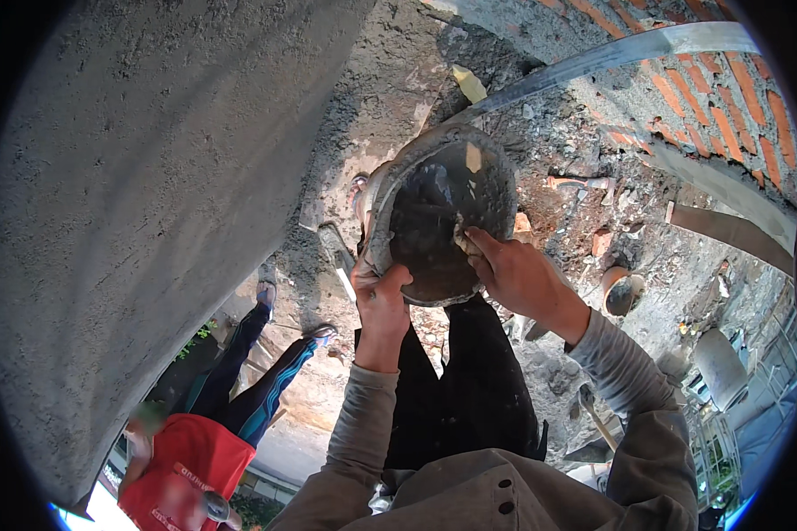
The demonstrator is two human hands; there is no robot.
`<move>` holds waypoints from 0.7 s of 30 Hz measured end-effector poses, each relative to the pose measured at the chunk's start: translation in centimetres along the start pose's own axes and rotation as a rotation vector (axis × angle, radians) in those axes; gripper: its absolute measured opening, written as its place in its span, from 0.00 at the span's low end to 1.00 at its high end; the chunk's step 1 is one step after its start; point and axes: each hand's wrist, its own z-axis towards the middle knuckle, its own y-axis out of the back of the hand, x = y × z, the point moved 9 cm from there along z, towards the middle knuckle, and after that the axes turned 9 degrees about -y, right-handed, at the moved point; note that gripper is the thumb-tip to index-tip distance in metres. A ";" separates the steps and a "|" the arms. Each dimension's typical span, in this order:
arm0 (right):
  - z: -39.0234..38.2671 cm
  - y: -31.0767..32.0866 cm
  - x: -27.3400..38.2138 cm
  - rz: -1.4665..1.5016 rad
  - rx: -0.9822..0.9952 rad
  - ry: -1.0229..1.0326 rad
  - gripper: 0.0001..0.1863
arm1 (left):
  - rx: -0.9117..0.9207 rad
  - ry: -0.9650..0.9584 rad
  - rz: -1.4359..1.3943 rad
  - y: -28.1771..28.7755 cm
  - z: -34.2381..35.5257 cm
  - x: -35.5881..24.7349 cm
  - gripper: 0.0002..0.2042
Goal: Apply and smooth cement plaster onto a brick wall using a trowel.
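Observation:
A round, mortar-crusted bucket [378, 232] is tilted in front of me, with its mouth facing up toward me. Its inside is dark and smeared grey, with a lighter patch near the far side. My left hand [382, 296] is closed on the near left rim, thumb over the edge. Inside the mouth, at the near right, my right hand [507, 270] is closed round a short, pale, mortar-smeared tool handle [463, 237]. The working end of that tool cannot be made out against the dark inside.
A rough grey plastered wall [168, 159] rises on the left. Bricks line the wall [717, 106] at far right, crossed by a long strip [611, 55]. A hammer-like tool [580, 183], a small bucket [620, 290] and rubble lie right. A person in red [186, 460] stands lower left.

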 end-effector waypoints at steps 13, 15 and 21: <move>0.3 2.1 -2.6 0.043 -0.204 -0.154 0.19 | 0.133 -0.015 -0.059 -3.9 0.7 -0.9 0.23; -0.1 -0.1 -2.3 0.048 -0.118 -0.157 0.19 | 0.088 -0.010 -0.075 -3.7 0.8 -1.2 0.24; -0.4 2.9 -1.9 0.149 -0.235 -0.107 0.20 | 0.094 -0.017 -0.035 -2.9 1.0 -1.4 0.22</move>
